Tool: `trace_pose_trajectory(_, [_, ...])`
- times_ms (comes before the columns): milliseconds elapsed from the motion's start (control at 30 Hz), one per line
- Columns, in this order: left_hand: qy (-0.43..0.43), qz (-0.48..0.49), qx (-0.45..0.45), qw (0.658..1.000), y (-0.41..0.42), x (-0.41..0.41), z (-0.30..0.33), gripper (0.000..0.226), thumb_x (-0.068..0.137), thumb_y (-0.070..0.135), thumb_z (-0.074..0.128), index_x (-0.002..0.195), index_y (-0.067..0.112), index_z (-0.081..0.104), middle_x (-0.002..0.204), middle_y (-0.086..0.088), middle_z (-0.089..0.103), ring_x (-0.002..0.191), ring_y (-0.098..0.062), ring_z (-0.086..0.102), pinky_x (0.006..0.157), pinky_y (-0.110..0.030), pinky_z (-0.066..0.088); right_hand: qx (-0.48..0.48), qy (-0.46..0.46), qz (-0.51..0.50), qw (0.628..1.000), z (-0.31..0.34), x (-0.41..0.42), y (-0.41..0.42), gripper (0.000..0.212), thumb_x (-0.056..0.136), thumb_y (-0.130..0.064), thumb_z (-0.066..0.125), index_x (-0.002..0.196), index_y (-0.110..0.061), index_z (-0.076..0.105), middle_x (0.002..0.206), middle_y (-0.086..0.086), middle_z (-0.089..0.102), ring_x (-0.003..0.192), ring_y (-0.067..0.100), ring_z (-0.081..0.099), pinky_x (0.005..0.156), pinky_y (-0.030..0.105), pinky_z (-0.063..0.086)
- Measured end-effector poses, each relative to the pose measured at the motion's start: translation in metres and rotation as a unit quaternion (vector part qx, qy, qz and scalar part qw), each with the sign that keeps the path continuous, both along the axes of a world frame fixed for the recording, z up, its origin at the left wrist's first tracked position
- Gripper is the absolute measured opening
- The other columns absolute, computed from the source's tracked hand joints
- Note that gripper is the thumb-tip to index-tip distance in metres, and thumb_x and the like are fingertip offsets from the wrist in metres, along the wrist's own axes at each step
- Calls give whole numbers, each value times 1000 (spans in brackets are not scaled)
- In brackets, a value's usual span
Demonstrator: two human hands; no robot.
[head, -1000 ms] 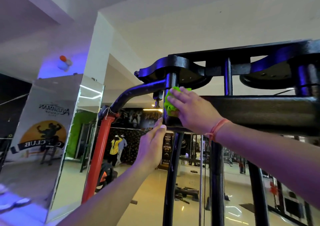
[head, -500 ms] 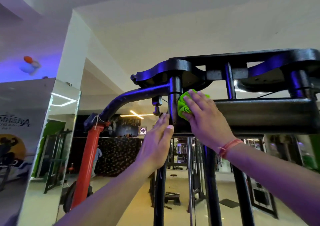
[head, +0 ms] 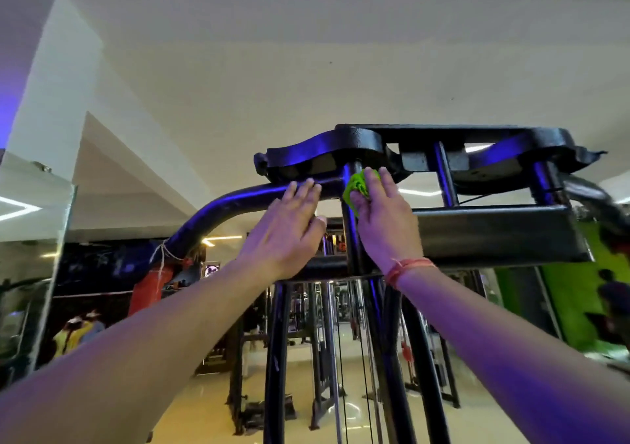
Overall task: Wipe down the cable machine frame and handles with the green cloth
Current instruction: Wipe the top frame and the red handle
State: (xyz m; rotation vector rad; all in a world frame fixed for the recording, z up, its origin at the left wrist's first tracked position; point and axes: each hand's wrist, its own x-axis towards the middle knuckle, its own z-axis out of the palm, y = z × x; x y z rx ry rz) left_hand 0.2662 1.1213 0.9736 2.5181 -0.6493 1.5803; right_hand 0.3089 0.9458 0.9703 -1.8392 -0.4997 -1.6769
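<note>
The right hand (head: pixel 385 225) has its fingers (head: pixel 373 179) laid mostly straight over the green cloth (head: pixel 356 188), pressing the bunched-up rag against the thin black post (head: pixel 351 225) right at the top of the cable machine, just under the upper plate (head: pixel 341 150). The cloth pokes out to the left of the fingers and is wedged between palm and post, so it's more of a flat press than a fist. Can't tell what the thumb is doing behind it.

The left hand (head: pixel 289 235) is holding nothing. Its fingers are straight and close together, tips touching the curved black arm (head: pixel 218 211) where it runs into the post, thumb sticking out to the right side near the post.

There's an orange thread band (head: pixel 405 268) on the right wrist. To the right of that hand runs the thick horizontal crossbar (head: pixel 494 232), and below both hands the black uprights (head: pixel 276 358) go down with thin cables between them.

Farther left, the curved arm bends down to a red section (head: pixel 150 290) with some string tied round the joint. A mirror panel (head: pixel 30 256) stands at the left edge, a green wall (head: pixel 572 300) shows at the right, and the ceiling (head: pixel 306 68) fills the whole upper half.
</note>
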Motion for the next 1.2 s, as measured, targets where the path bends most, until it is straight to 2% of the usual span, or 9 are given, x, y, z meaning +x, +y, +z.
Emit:
trace_pose_trajectory(133, [-1,22,11,1000,20,-2,9,61,106,40,31,161,24,10,168,9,4,153,-4,-2,122,-29,1,-114,-98,-73,986,0,7,20,56,101,-25,60,152,-12,44,165,15,24,151,36,26,117,51,38])
trace_pose_trajectory(267, [-21,37,30,999,36,-3,11,62,106,39,34,161,24,12,168,8,6,153,-4,2,116,-19,0,-86,-105,-114,984,1,12,33,58,97,-15,62,152,-10,43,165,14,25,153,36,22,120,49,33])
trace_pose_trajectory(400, [-42,34,14,998,48,1,18,61,105,37,38,161,23,16,168,7,11,153,-4,7,116,-18,2,-220,-152,-148,952,12,21,54,65,89,1,61,151,-13,45,163,10,32,151,31,28,121,46,24])
trace_pose_trajectory(533, [-42,44,24,998,67,6,19,61,104,36,40,160,23,19,167,9,13,153,-4,8,119,-21,6,-111,-150,-196,963,11,22,66,63,92,-6,52,153,-13,40,162,10,34,151,31,29,123,47,23])
trace_pose_trajectory(633, [-51,56,19,997,83,9,19,61,104,36,40,160,22,21,167,7,17,153,-5,11,123,-25,10,-164,-174,-210,948,9,31,90,60,94,-8,42,153,-10,40,162,13,33,151,35,29,122,50,26])
trace_pose_trajectory(700, [-51,70,14,996,95,9,16,62,104,36,39,161,22,18,167,7,15,153,-5,10,119,-21,6,-202,-192,-208,938,17,33,86,59,93,-6,47,151,-13,44,160,10,38,148,33,35,121,49,29])
trace_pose_trajectory(867, [-37,81,13,996,131,12,7,62,105,36,39,161,25,14,167,10,10,153,-5,7,121,-24,8,-100,-174,-209,957,6,36,99,62,92,-7,54,152,-14,42,161,7,36,150,32,30,123,50,23])
trace_pose_trajectory(1033, [-40,42,6,998,161,22,7,62,104,39,40,161,28,16,167,14,11,153,-3,9,118,-23,9,-199,-193,-228,933,16,41,130,56,96,-10,58,150,-17,46,158,4,42,146,30,38,121,47,30])
trace_pose_trajectory(1200, [-44,14,21,999,196,30,6,63,103,39,41,160,27,19,166,14,14,152,-3,13,116,-20,10,-34,-182,-209,960,4,44,155,52,97,-16,60,147,-13,50,156,6,45,146,33,37,120,52,30])
